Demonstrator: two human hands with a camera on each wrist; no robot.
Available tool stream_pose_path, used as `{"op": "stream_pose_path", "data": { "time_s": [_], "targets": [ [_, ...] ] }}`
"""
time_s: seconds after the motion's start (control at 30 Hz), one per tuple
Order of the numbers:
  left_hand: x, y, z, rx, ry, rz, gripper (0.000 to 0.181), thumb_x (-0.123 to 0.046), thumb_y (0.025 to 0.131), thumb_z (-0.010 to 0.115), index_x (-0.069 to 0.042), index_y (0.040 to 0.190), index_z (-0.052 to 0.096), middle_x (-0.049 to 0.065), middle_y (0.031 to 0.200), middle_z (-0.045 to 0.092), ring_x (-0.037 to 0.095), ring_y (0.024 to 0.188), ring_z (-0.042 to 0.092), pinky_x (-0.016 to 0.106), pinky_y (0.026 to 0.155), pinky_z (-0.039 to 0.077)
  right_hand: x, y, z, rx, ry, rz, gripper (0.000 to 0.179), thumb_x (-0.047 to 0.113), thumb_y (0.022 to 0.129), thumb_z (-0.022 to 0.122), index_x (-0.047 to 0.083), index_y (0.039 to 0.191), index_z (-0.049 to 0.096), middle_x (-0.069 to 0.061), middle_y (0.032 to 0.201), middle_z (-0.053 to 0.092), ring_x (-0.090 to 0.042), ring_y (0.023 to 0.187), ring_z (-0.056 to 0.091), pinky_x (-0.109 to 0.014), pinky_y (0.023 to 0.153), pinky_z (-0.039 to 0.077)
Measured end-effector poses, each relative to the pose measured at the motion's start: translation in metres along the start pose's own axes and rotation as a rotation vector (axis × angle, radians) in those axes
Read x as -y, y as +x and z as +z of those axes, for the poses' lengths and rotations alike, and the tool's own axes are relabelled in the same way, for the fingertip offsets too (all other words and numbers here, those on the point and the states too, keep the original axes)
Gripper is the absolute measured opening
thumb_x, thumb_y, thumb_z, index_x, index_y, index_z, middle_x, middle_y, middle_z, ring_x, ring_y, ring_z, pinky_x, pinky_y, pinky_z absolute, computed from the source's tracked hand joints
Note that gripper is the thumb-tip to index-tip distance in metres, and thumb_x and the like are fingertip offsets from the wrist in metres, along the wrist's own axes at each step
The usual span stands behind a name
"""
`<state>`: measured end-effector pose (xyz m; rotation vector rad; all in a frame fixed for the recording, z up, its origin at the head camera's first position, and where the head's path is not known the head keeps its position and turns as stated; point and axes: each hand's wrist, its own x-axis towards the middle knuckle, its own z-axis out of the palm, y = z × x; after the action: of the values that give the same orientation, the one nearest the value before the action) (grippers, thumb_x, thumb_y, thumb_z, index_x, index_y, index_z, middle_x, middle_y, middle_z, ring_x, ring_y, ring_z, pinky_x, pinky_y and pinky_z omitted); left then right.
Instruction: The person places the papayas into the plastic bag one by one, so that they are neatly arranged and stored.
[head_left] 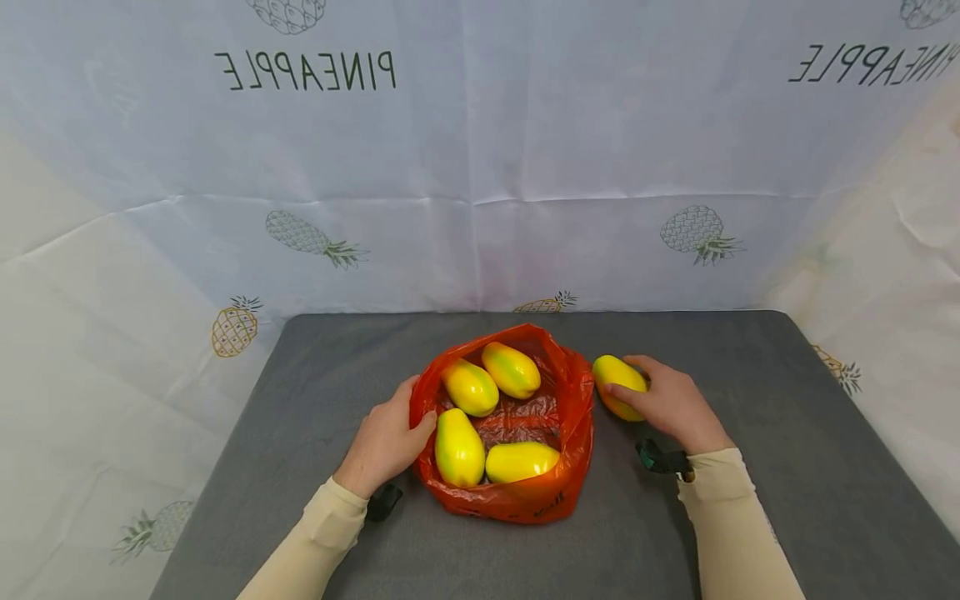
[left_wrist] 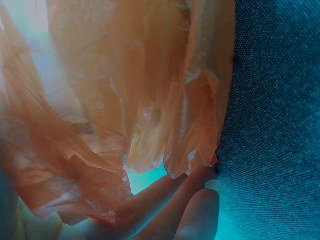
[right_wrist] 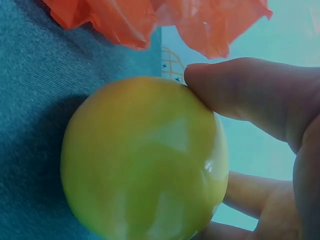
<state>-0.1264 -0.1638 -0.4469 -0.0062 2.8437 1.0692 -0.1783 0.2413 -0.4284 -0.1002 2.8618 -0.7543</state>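
A red plastic bag [head_left: 573, 417] stands with its mouth wide on the grey table, and several yellow-green papayas lie inside, one of them [head_left: 460, 448] near the left wall. My left hand [head_left: 386, 437] holds the bag's left rim, thumb over the edge and fingers outside. In the left wrist view, fingertips [left_wrist: 200, 200] touch the thin crinkled plastic [left_wrist: 100, 100]. Just right of the bag, my right hand [head_left: 675, 404] grips another papaya [head_left: 619, 386] between thumb and fingers. The right wrist view shows this papaya [right_wrist: 145, 160] end-on, close to the table, apart from the bag.
The grey cloth-covered table [head_left: 300, 400] extends around the bag on both sides. Behind it hangs a pale curtain [head_left: 480, 150] printed with pineapples and mirrored lettering. Dark straps with small devices [head_left: 663, 458] sit at the wrists.
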Motion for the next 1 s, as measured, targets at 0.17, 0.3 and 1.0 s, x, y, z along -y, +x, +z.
{"op": "stream_pose_path", "data": {
  "time_s": [0.17,0.3,1.0],
  "targets": [
    [0.000,-0.001,0.000,0.001,-0.007,0.003,0.066,-0.030,0.105,0.065,-0.007,0.163,0.042,0.018,0.139,0.072,0.021,0.088,0.073,0.039,0.075,0.064,0.000,-0.004,-0.007,-0.024,0.006,0.006,0.083,0.058,0.100,0.068,0.001,0.158,0.050,-0.031,0.149,0.060,-0.045,0.118,0.063,-0.063,0.097,0.055],
    [0.000,-0.002,0.000,-0.001,-0.006,0.006,0.067,-0.029,0.105,0.065,-0.007,0.163,0.042,0.019,0.138,0.073,0.021,0.086,0.073,0.038,0.073,0.064,0.001,-0.009,-0.014,-0.040,0.003,0.008,0.084,0.059,0.100,0.068,0.001,0.158,0.048,-0.031,0.148,0.061,-0.044,0.116,0.063,-0.062,0.094,0.056],
    [0.000,-0.001,0.000,0.007,-0.013,0.007,0.068,-0.031,0.105,0.065,-0.008,0.164,0.041,0.017,0.143,0.070,0.024,0.096,0.075,0.045,0.085,0.066,0.032,-0.034,-0.034,-0.079,-0.004,-0.112,0.079,0.056,0.101,0.070,0.010,0.161,0.049,-0.024,0.151,0.061,-0.038,0.115,0.066,-0.056,0.090,0.058]
  ]
}}
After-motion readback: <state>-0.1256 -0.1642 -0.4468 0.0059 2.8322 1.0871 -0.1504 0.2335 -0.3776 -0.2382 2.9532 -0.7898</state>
